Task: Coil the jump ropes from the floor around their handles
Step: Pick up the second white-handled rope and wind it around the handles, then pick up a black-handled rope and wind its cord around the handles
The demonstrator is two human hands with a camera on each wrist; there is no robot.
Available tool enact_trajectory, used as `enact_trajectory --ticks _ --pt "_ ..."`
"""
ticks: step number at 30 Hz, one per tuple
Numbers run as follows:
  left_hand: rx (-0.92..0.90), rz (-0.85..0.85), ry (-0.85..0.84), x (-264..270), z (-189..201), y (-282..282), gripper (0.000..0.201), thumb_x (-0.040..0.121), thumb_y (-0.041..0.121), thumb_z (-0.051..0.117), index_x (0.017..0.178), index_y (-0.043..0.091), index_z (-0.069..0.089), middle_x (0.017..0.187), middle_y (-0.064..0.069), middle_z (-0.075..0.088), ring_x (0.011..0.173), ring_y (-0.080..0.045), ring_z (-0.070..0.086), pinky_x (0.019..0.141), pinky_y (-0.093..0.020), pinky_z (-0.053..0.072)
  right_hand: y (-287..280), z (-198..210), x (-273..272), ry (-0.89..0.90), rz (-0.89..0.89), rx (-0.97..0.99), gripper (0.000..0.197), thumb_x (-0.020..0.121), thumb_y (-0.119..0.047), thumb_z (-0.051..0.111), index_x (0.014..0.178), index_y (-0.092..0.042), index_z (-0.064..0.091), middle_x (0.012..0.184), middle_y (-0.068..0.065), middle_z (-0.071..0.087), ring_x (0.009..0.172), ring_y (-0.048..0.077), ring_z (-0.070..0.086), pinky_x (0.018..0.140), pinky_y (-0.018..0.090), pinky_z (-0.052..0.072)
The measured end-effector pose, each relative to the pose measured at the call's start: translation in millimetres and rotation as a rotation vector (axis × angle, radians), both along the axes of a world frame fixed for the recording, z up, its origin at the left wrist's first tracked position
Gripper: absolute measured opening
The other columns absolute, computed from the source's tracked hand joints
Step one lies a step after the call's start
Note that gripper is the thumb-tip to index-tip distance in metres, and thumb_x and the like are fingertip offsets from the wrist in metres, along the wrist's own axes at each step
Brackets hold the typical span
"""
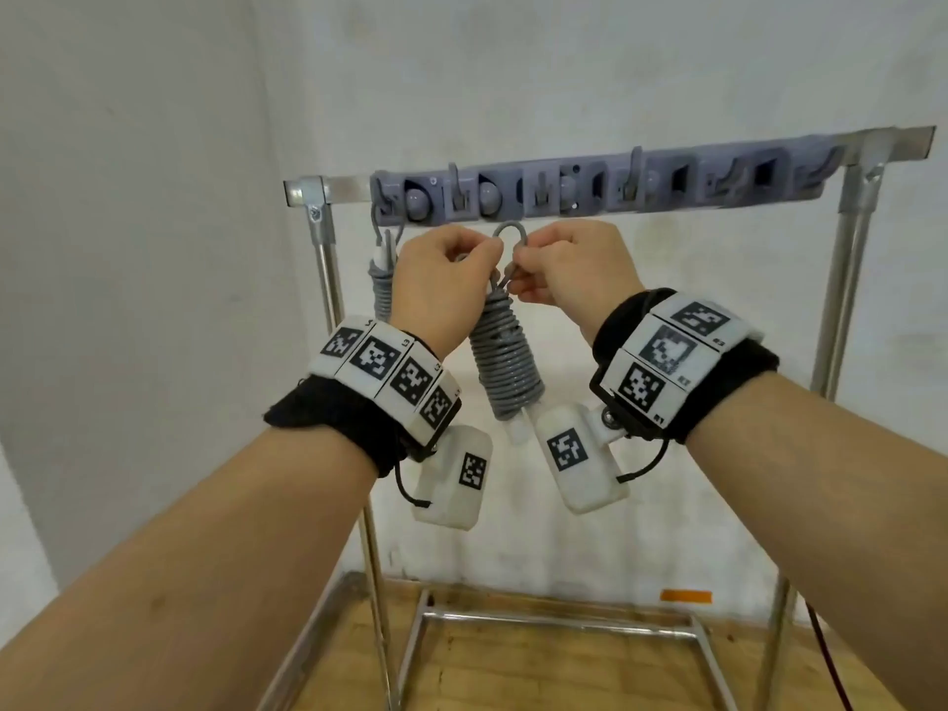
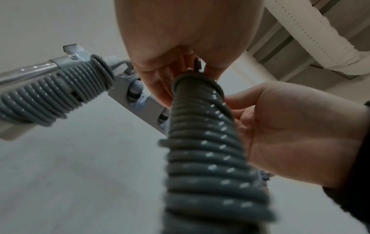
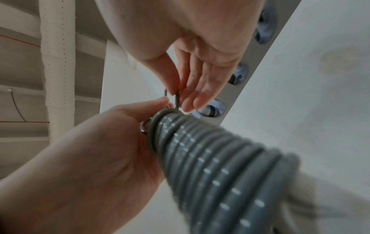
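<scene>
With my left hand (image 1: pixel 441 279) and right hand (image 1: pixel 569 272) both pinching the loop (image 1: pixel 510 237) above the coiled jump rope (image 1: pixel 505 361), just under the hook rail (image 1: pixel 590 184), I think a slipping pinch could let the turns unwind.

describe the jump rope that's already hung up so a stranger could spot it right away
Find the metal rack against the white wall, with a grey hook strip along its top bar. The hung jump rope dangles from the leftmost hook; unlike the coiled rope in hand, nobody touches it.
</scene>
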State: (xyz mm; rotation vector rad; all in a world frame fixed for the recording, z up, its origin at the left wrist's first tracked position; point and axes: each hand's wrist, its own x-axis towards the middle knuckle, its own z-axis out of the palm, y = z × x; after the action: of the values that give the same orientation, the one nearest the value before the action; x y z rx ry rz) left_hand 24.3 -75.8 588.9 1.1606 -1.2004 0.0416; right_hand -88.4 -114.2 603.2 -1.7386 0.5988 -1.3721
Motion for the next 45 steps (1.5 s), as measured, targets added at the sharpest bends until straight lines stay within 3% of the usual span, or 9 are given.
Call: enact_trajectory --ticks 3,8,12,21,29,32,36,41,45 --pt "-0.025 0.051 0.017 18.8 16.8 -10.2 0.013 0.085 0.018 0.063 0.073 0.018 0.067 0.066 0.003 0.068 0.069 -0.017 0.066 0.077 -0.041 0.057 -11.4 17.4 23.4 -0.002 -0.007 -0.024 0.016 0.090 -0.003 0.054 0.077 -0.009 0.059 0.067 0.007 0.063 0.056 0.015 0.060 0.064 0.029 0.056" --pt "-0.084 0.159 -0.005 40.2 47.3 -24.1 0.010 0.083 0.018 0.062 0.075 0.021 0.067 0.070 0.007 0.066 0.065 -0.010 0.062 0.065 -0.033 0.055 -31.3 46.5 50.8 -0.006 -0.044 -0.078 0.021 0.090 -0.006 0.054 0.070 -0.013 0.058 0.063 0.006 0.061 0.057 0.016 0.060 0.066 0.032 0.056" --pt "-0.096 0.191 0.009 49.7 63.4 -32.8 0.010 0.079 0.014 0.063 0.075 0.018 0.071 0.072 0.005 0.069 0.070 -0.013 0.066 0.069 -0.033 0.058 -43.4 57.9 62.2 -0.002 -0.099 -0.101 0.023 0.088 -0.009 0.058 0.066 -0.014 0.061 0.061 0.006 0.064 0.057 0.017 0.064 0.068 0.036 0.058" --pt "-0.021 0.275 -0.029 54.0 69.6 -47.0 0.015 0.077 0.010 0.061 0.076 0.020 0.072 0.076 0.004 0.070 0.078 -0.017 0.066 0.072 -0.032 0.056 -54.8 57.2 75.3 0.102 -0.216 -0.165 0.020 0.084 -0.008 0.055 0.074 0.003 0.067 0.074 0.020 0.070 0.077 0.037 0.068 0.073 0.053 0.055" --pt "0.128 0.363 -0.220 49.2 62.9 -41.8 0.015 0.081 0.011 0.058 0.084 0.019 0.071 0.087 -0.005 0.070 0.081 -0.021 0.066 0.072 -0.032 0.054 -47.9 35.4 66.7 0.058 -0.147 -0.102 0.026 0.085 -0.005 0.058 0.061 -0.012 0.063 0.067 0.010 0.067 0.056 0.017 0.062 0.062 0.032 0.057" --pt "0.154 0.408 -0.291 48.0 62.4 -34.6 0.014 0.083 0.016 0.056 0.082 0.021 0.069 0.087 -0.004 0.069 0.081 -0.020 0.065 0.069 -0.028 0.051 -40.7 32.3 63.1 0.077 -0.142 -0.125 0.024 0.084 -0.005 0.059 0.063 -0.015 0.065 0.072 0.008 0.068 0.064 0.019 0.065 0.072 0.038 0.058" --pt "0.059 0.455 -0.475 48.9 45.9 -19.1 0.013 0.087 0.020 0.054 0.086 0.017 0.067 0.089 0.002 0.067 0.082 -0.017 0.061 0.071 -0.031 0.050 -31.0 20.1 53.4 0.134 -0.186 -0.177 0.016 0.085 -0.013 0.059 0.073 -0.022 0.064 0.082 0.000 0.069 0.084 0.020 0.065 0.080 0.036 0.053" --pt "-0.157 0.389 -0.680 45.8 1.4 11.1 0.012 0.087 0.017 0.060 0.096 0.015 0.068 0.087 0.009 0.054 0.082 -0.011 0.052 0.072 -0.021 0.038 -11.1 -13.5 33.0 0.233 -0.215 -0.274 0.012 0.086 -0.016 0.059 0.077 -0.021 0.066 0.075 -0.008 0.064 0.072 0.008 0.060 0.061 0.015 0.042" --pt "-0.056 0.246 -0.726 37.2 -55.2 39.7 0.016 0.082 0.018 0.060 0.096 0.014 0.066 0.080 0.011 0.050 0.068 -0.011 0.051 0.064 -0.027 0.044 6.7 -57.3 14.8 0.317 -0.170 -0.261 0.013 0.083 -0.016 0.060 0.072 -0.017 0.068 0.071 -0.004 0.066 0.073 0.018 0.064 0.072 0.032 0.052"
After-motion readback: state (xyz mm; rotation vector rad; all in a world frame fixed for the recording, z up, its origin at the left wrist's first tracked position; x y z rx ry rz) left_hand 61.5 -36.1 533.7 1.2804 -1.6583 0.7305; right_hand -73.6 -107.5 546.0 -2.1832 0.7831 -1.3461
